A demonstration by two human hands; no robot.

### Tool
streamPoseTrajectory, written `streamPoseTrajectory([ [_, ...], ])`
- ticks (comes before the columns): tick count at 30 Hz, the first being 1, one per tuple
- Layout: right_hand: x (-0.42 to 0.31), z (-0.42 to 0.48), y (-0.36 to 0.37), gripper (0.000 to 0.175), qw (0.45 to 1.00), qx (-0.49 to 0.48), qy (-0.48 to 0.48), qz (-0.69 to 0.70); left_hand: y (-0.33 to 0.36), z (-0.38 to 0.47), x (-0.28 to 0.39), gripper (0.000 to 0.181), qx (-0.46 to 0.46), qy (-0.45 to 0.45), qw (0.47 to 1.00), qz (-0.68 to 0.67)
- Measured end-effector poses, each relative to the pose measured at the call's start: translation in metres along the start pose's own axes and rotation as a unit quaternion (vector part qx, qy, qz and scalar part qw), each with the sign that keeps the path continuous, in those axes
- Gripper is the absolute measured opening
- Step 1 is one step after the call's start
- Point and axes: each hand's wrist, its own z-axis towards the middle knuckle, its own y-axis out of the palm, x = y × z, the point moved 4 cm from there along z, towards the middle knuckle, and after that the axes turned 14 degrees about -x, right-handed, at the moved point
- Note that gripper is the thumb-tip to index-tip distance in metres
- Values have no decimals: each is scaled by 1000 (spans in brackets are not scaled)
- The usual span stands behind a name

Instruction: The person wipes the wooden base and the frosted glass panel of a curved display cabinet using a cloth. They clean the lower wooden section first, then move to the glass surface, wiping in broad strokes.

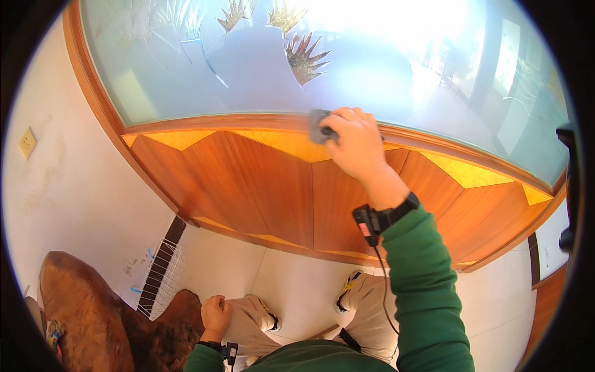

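Observation:
My right hand (354, 139) grips a grey cloth or pad (318, 124), slightly blurred, with a dark part under the fingers. The pad lies against the wooden rail (223, 121) that runs along the bottom of a frosted glass panel (251, 74). Etched spiky leaf shapes (307, 58) mark the glass above it. Down at the lower left, my left hand (215, 312) rests near my left knee with its fingers curled and nothing visible in them. Below the rail is wood panelling (269, 186) with yellow zigzag inlays (279, 142).
A carved wooden root piece (88, 316) stands at the lower left, beside a white wire rack (162, 279) against the wall. A wall socket (27, 143) sits at far left. A cable (386, 288) hangs from the device on my right wrist.

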Motion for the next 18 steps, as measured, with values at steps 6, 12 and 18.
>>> streamPoseTrajectory([
  [6, 60, -59, -67, 27, 999, 10, 41, -32, 1, 1, -2, 18, -5, 4, 1000, 4],
  [12, 139, -127, -141, 35, 994, 37, 85, -56, 2, 1, 1, 18, -4, 8, 1000, 16],
  [18, 231, -205, -204, 33, 960, 90, 220, -149, 4, 3, 2, 17, -2, 6, 1000, 16],
])
